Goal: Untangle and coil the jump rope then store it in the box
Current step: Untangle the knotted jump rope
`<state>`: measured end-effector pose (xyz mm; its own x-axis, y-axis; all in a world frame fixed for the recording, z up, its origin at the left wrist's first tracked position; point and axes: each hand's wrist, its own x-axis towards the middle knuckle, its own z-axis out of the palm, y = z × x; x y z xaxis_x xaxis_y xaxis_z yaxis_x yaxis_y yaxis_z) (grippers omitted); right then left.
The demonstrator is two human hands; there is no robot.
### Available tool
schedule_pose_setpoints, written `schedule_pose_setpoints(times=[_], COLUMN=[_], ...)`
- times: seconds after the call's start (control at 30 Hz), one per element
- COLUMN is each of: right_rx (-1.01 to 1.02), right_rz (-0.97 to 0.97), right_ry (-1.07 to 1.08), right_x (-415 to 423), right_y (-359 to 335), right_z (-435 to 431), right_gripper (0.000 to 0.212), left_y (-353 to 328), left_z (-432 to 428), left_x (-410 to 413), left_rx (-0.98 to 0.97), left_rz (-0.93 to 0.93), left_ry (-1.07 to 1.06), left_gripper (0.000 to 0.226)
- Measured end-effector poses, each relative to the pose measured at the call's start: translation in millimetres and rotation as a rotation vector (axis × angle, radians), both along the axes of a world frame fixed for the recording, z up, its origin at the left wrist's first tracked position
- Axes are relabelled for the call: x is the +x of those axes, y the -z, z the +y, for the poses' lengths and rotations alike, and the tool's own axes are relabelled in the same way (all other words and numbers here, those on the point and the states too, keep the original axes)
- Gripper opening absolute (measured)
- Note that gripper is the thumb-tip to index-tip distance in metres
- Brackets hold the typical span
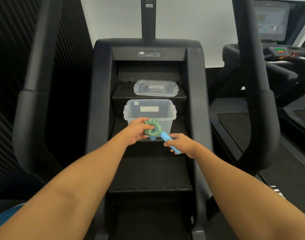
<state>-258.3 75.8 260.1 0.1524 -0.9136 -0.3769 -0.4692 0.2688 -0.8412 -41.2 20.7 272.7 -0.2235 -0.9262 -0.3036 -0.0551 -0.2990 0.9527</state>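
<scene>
The black stair-climber steps [148,170] filled the frame's centre, a treadmill [286,70] at upper right. The left hand [136,130] clutched the bundled green jump rope [152,129] before the clear box [149,113]; the right hand [182,143] gripped its blue handle [166,137]. The lid [156,88] lay one step above.

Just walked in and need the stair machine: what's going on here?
A person is bundling a jump rope. The left hand grips the green coil, the right hand holds a blue handle. The open clear box sits on a step just behind the hands, its lid one step higher. The rope isn't in the box yet.
</scene>
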Motion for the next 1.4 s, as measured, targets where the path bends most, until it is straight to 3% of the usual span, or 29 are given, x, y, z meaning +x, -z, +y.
schedule_pose_setpoints(times=[0.13,0.3,0.5,0.67,0.9,1.17,1.4], right_rx=[-0.091,-0.16,-0.158,-0.229,-0.225,-0.023,0.101], right_rz=[0.112,0.012,-0.001,0.02,-0.01,-0.394,-0.572], right_ry=[-0.002,0.039,0.019,0.067,0.141,0.169,0.197], right_x=[-2,-4,-7,-8,-15,-1,6], right_y=[2,3,-1,-1,2,3,-11], right_z=[1,1,2,5,6,10,18], right_gripper=[0.026,0.039,0.039,0.037,0.035,0.047,0.037], left_y=[-1,-4,-2,-5,-1,3,-1], left_z=[9,12,8,14,11,18,23], left_x=[1,2,-5,-1,3,-17,-23], left_rx=[0.055,0.105,0.077,0.157,-0.034,-0.095,-0.11], left_rz=[0.056,0.074,0.043,0.15,-0.106,-0.063,-0.047], left_ry=[0.067,0.211,0.013,0.111,0.118,0.215,0.138], left_gripper=[0.037,0.049,0.035,0.033,0.029,0.036,0.034])
